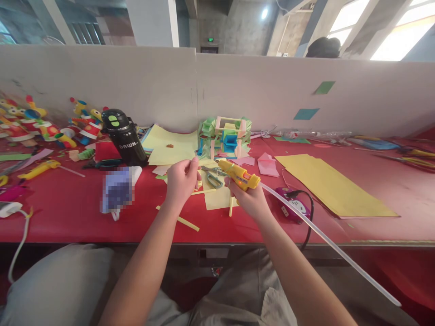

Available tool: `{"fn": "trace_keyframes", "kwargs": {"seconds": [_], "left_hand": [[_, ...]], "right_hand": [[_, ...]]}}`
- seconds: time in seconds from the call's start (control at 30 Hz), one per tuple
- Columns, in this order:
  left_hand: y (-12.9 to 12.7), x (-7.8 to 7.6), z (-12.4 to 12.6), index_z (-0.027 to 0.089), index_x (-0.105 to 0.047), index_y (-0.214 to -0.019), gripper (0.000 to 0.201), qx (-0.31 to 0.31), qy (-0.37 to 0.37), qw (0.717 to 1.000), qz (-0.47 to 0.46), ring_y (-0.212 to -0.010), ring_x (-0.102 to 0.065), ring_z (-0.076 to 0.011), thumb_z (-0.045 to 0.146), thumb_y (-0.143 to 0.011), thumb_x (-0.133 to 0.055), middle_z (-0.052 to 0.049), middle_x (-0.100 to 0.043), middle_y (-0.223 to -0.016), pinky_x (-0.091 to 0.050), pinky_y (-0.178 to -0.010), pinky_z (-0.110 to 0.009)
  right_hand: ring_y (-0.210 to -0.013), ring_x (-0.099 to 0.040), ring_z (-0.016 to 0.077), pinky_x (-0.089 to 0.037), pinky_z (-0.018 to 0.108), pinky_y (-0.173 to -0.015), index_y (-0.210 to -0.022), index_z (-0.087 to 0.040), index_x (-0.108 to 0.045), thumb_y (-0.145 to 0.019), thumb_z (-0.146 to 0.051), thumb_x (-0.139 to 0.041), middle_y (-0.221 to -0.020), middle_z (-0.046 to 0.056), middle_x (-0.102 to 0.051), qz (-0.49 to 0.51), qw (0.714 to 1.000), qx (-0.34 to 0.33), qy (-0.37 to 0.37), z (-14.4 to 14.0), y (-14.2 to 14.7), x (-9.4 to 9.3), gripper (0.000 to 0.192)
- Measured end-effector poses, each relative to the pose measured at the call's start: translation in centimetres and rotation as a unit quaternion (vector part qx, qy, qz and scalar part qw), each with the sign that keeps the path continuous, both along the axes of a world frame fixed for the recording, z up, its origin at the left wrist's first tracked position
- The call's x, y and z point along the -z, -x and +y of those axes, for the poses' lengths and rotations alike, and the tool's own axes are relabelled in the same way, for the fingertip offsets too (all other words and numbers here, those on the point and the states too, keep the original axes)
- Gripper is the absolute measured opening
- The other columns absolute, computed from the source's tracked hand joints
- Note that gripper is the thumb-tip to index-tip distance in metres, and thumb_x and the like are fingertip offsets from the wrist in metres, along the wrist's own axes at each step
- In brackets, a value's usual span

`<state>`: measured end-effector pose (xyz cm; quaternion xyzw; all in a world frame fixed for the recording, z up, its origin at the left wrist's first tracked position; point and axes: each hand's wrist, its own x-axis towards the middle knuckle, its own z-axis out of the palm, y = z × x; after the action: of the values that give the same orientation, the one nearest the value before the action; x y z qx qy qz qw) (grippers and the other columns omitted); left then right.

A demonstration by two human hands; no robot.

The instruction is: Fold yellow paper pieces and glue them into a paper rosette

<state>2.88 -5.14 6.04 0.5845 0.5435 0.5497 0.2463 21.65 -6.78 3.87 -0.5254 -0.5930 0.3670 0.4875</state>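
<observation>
The craft [230,141] stands ahead of both hands near the bench's [142,226] far edge — the gun's [239,174] tip nearer than our left hand [183,179].
Our right hand [249,197] wraps yellow plastic, nozzle far-left, translucent stick [326,235] past the near edge; our left pinches, on what we cannot tell. Pleated paper, boxy pale strips.

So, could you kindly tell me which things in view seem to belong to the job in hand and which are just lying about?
Likely part of the job:
- glue gun in the right hand
- glue stick jutting from its back
- scissors
- green-and-blue paper model just ahead

Probably just lying about:
- black bottle
- toy figures at left
- second yellow glue gun at left
</observation>
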Motion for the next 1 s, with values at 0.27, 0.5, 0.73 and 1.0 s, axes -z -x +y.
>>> {"fn": "trace_keyframes", "kwargs": {"seconds": [0.27,0.5,0.73,1.0], "left_hand": [[0.0,0.3,0.1,0.018,-0.06,-0.064,0.043,-0.006,-0.002,1.0,0.012,-0.034,-0.05,-0.0106,0.047,-0.095,-0.049,0.001,-0.059,-0.049,-0.04,-0.041,-0.023],[0.0,0.2,0.1,0.019,-0.058,-0.061,0.042,-0.005,-0.001,1.0,-0.004,-0.034,-0.05,-0.0108,0.044,-0.094,-0.05,0.001,-0.059,-0.048,-0.039,-0.039,-0.023],[-0.1,0.4,0.2,0.019,-0.06,-0.064,0.042,0.0,-0.003,1.0,-0.001,-0.034,-0.051,-0.0104,0.045,-0.094,-0.05,0.001,-0.061,-0.05,-0.04,-0.04,-0.023],[0.1,0.2,0.1,0.019,-0.059,-0.062,0.041,-0.002,0.002,1.0,-0.02,-0.034,-0.05,-0.0104,0.044,-0.094,-0.051,0.0,-0.06,-0.05,-0.04,-0.038,-0.023]], "right_hand": [[-0.061,-0.054,0.0168,-0.042,0.027,-0.054,-0.083,-0.02,-0.068,-0.082,-0.054,-0.065,-0.064,0.001,-0.059,-0.021,0.999,-0.021,-0.044,-0.4,1.1,0.4,0.035],[-0.056,-0.049,0.0154,-0.039,0.027,-0.05,-0.079,-0.019,-0.065,-0.081,-0.056,-0.065,-0.061,0.0,-0.055,-0.008,1.0,0.011,-0.023,-0.2,0.6,0.6,0.036],[-0.058,-0.053,0.0175,-0.041,0.028,-0.052,-0.084,-0.02,-0.068,-0.084,-0.054,-0.063,-0.062,0.002,-0.059,-0.017,0.998,-0.011,-0.056,-0.7,1.9,0.5,0.034],[-0.062,-0.055,0.017,-0.044,0.028,-0.057,-0.083,-0.019,-0.067,-0.083,-0.053,-0.064,-0.067,0.002,-0.061,-0.021,0.997,0.011,-0.067,-0.1,0.6,0.5,0.034]]}}
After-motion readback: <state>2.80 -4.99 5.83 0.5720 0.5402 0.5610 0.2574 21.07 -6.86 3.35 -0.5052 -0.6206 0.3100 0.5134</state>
